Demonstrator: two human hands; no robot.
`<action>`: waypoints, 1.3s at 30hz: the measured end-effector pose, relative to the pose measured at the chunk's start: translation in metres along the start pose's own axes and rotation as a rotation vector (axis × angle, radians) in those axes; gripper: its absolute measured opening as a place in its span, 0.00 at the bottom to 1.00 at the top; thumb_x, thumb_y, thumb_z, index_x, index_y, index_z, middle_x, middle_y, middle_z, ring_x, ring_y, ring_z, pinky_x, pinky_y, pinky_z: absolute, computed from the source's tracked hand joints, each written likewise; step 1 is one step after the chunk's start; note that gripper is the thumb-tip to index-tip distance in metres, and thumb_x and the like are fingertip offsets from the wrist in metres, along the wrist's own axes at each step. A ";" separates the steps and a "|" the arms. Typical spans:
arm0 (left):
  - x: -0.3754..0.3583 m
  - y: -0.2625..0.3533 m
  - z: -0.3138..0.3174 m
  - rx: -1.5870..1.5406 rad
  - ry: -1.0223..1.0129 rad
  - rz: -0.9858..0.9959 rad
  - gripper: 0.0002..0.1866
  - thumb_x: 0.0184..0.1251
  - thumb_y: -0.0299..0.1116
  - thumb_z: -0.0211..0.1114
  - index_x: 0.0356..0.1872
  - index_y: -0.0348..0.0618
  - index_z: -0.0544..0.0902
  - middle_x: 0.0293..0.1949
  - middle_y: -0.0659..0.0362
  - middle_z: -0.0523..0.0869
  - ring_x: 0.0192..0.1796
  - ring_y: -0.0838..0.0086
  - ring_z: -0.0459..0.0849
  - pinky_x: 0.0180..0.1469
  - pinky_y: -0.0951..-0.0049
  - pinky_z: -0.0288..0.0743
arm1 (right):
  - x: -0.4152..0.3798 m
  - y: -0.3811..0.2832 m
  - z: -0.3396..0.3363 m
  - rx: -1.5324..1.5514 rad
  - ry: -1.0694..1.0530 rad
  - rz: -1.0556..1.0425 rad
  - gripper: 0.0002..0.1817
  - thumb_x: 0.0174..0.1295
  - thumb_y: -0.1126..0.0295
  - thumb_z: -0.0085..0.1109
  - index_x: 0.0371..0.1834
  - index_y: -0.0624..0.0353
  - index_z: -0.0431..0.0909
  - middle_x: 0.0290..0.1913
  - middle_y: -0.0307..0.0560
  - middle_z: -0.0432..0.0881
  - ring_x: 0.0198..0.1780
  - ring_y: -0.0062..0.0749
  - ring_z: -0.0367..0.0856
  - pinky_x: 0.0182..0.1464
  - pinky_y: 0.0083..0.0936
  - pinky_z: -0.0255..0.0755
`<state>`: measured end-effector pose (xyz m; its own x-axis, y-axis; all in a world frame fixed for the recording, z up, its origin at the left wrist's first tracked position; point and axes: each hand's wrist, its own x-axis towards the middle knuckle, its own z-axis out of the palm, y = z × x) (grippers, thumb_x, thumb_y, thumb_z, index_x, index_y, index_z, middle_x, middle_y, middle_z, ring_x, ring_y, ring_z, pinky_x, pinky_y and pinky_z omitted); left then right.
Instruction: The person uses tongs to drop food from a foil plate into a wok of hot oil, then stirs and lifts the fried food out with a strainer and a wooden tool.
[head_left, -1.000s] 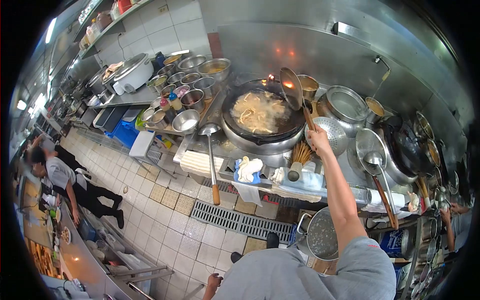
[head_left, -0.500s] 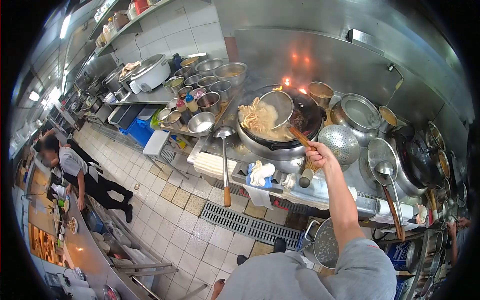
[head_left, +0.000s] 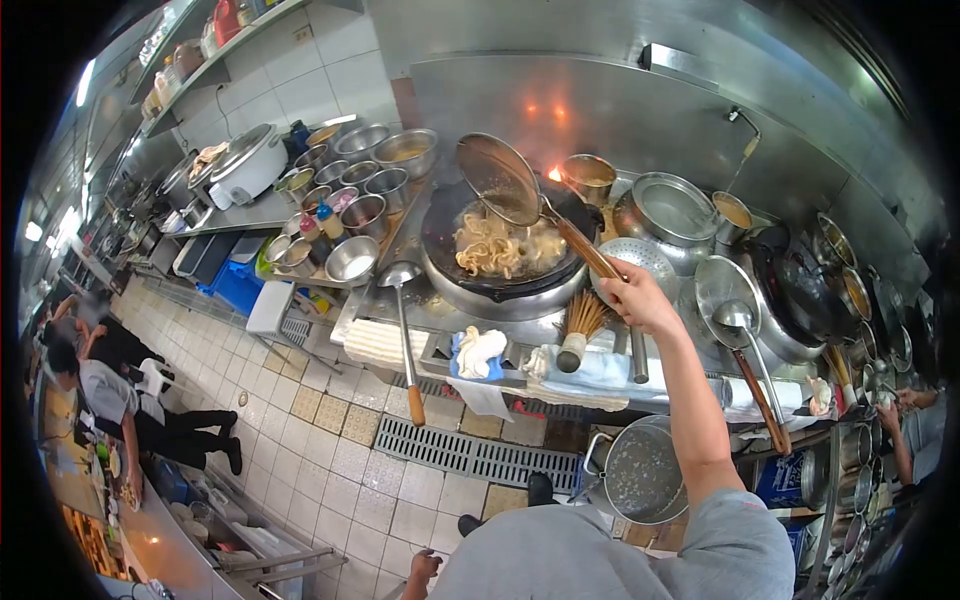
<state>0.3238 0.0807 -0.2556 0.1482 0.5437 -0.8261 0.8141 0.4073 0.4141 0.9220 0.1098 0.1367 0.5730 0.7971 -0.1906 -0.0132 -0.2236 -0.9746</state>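
My right hand is closed round the wooden handle of a large strainer. The strainer's round bowl is tilted steeply over the wok. Pale, curled strips of food lie in the wok, with steam around them. Low at the bottom edge, my left hand hangs beside my body, fingers curled; what they hold, if anything, is hidden. A bamboo brush lies on the stove edge near my right forearm, beside a perforated ladle.
A flame burns behind the wok. A long-handled ladle juts over the front edge at left. Metal bowls crowd the left counter. A large pot stands below my right arm. Another person works at the far-left counter.
The strainer has swung up from lying level with food in it to a steep tilt; the strips now lie in the wok. My view has shifted right.
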 end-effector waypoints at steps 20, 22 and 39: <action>0.026 -0.077 0.017 0.018 -0.007 0.279 0.26 0.53 0.40 0.63 0.51 0.35 0.75 0.33 0.45 0.83 0.29 0.61 0.81 0.35 0.63 0.76 | 0.105 0.078 -0.062 -0.450 0.445 -0.339 0.26 0.49 0.75 0.50 0.56 0.60 0.70 0.36 0.57 0.80 0.37 0.44 0.79 0.41 0.33 0.71; 0.020 -0.071 0.011 -0.046 -0.015 0.168 0.26 0.50 0.35 0.64 0.52 0.34 0.74 0.32 0.47 0.82 0.27 0.63 0.81 0.31 0.66 0.75 | 0.094 0.079 -0.051 -0.435 0.401 -0.375 0.26 0.50 0.75 0.50 0.57 0.60 0.69 0.33 0.55 0.80 0.29 0.39 0.79 0.33 0.32 0.73; -0.003 -0.040 0.002 -0.149 0.164 0.118 0.26 0.47 0.26 0.64 0.52 0.33 0.74 0.21 0.57 0.80 0.23 0.73 0.80 0.22 0.73 0.74 | 0.098 0.106 0.086 1.175 -0.280 0.564 0.07 0.68 0.66 0.40 0.38 0.57 0.60 0.24 0.40 0.66 0.12 0.12 0.53 0.07 0.09 0.45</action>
<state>0.2915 0.0613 -0.2706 0.1345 0.7011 -0.7002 0.7032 0.4303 0.5660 0.9064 0.2123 0.0046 0.0708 0.8751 -0.4788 -0.9666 -0.0582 -0.2494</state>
